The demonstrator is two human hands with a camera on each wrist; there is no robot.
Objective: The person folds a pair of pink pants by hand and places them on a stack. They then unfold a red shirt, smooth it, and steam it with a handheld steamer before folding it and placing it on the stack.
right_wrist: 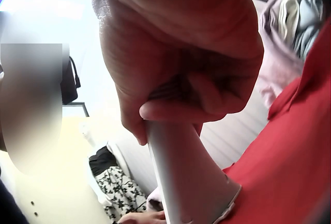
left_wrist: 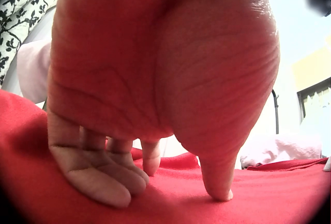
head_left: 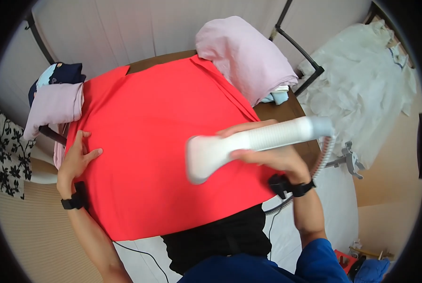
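A red cloth (head_left: pixel 145 113) lies spread over a brown board (head_left: pixel 310 146), its front edge hanging at the person's waist. The right hand (head_left: pixel 279 158) grips a white garment steamer head (head_left: pixel 211 153), held above the cloth with its wide end pointing left. In the right wrist view, fingers curl round the steamer's handle (right_wrist: pixel 181 167). At the cloth's left edge, the left hand (head_left: pixel 76 158) presses down with its fingertips, thumb spread away. Seen from the left wrist, the fingers (left_wrist: pixel 93 177) rest on the red fabric (left_wrist: pixel 176 198) with the palm raised off it.
A grey ribbed hose (head_left: pixel 324 158) runs down from the steamer on the right. Folded pink fabric (head_left: pixel 248 56) sits at the back right, and another pink bundle (head_left: pixel 55 106) at the left. Dark metal rods (head_left: pixel 300 52) rise behind. White sheeting (head_left: pixel 352 85) covers something at right.
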